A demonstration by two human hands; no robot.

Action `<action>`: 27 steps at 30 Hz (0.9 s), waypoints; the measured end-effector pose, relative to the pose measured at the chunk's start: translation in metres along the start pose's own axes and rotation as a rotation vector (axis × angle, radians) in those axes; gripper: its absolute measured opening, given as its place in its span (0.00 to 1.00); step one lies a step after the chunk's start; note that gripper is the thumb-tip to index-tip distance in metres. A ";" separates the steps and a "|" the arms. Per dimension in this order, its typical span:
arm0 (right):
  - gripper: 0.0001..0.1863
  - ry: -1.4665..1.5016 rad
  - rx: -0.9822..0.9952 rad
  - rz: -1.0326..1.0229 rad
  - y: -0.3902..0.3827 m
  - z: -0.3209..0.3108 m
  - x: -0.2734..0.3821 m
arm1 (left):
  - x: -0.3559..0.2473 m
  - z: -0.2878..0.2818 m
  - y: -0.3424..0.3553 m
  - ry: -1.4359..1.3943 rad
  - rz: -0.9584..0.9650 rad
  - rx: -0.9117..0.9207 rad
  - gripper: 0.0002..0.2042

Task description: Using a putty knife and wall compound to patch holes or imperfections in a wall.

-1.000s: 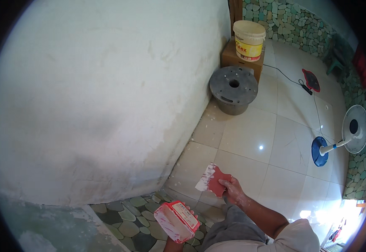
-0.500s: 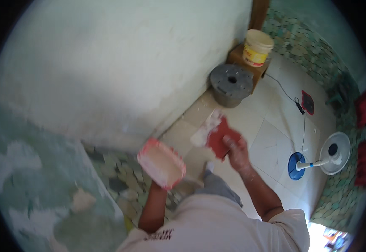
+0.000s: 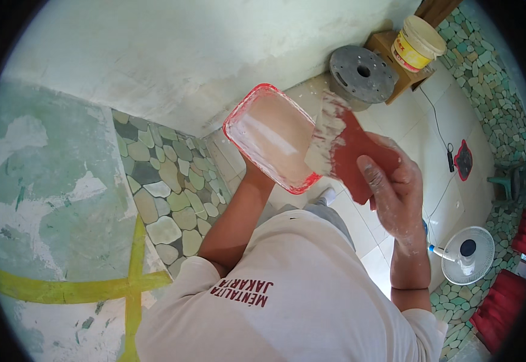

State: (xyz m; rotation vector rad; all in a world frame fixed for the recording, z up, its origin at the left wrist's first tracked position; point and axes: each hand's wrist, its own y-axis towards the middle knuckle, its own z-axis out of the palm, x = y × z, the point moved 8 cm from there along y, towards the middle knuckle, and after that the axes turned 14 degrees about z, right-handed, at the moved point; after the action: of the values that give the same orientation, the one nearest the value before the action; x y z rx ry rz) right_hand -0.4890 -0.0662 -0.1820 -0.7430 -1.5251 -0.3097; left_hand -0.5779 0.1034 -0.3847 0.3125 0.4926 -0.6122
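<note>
My left hand (image 3: pixel 251 161), mostly hidden underneath, holds a red-rimmed plastic tray (image 3: pixel 269 130) with pale, creamy material inside and smears along its walls. My right hand (image 3: pixel 395 190) grips a flat red scraper (image 3: pixel 350 163), thumb across its face. Its pale blade end is caked with white material and sits just over the tray's right side; whether they touch I cannot tell.
A white wall (image 3: pixel 154 54) meets pebble trim (image 3: pixel 178 223) and a patched green wall (image 3: pixel 45 181) with yellow bands at left. Beyond stand a grey drum (image 3: pixel 374 66), a bucket (image 3: pixel 414 45) on a box (image 3: pixel 383 42), a fan (image 3: pixel 467 256) and a stool (image 3: pixel 501 187).
The tray has risen and turned so its inside faces up at me. My right hand has lifted the scraper beside it, nearer my eyes. The view has swung toward my body and the left wall.
</note>
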 end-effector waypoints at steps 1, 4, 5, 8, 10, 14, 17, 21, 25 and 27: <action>0.14 -0.022 0.021 0.003 0.000 -0.010 -0.005 | 0.008 0.026 0.002 0.002 -0.016 0.001 0.29; 0.14 -0.114 0.025 -0.006 -0.003 -0.037 -0.012 | 0.046 0.047 -0.010 0.104 -0.262 -0.436 0.28; 0.14 -0.182 0.053 -0.034 -0.003 -0.040 -0.011 | 0.068 0.029 -0.011 -0.080 -0.170 -0.275 0.28; 0.15 -0.236 0.067 -0.072 0.002 -0.056 -0.020 | 0.096 0.043 -0.009 -0.270 -0.078 -0.103 0.28; 0.15 -0.228 0.081 -0.097 0.002 -0.069 -0.022 | 0.106 0.061 -0.010 -0.278 -0.063 -0.097 0.28; 0.17 -0.174 0.082 0.006 0.003 -0.089 -0.033 | 0.121 0.074 -0.010 -0.252 -0.027 -0.182 0.30; 0.17 0.016 0.043 0.107 0.003 -0.107 -0.047 | 0.126 0.095 -0.007 -0.301 0.012 -0.214 0.34; 0.21 0.253 -0.035 0.168 -0.001 -0.138 -0.065 | 0.134 0.128 -0.001 -0.231 0.032 -0.268 0.41; 0.24 0.371 -0.062 0.144 0.002 -0.156 -0.069 | 0.148 0.154 0.000 -0.110 -0.004 -0.325 0.42; 0.24 0.424 -0.093 0.152 0.005 -0.162 -0.073 | 0.156 0.161 0.002 -0.075 -0.034 -0.338 0.42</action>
State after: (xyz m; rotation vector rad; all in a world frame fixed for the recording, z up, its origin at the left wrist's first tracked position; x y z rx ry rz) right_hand -0.3628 -0.1803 -0.2343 -0.8040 -1.0548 -0.3976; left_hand -0.4102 -0.0357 -0.3312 -0.0391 0.5210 -0.5610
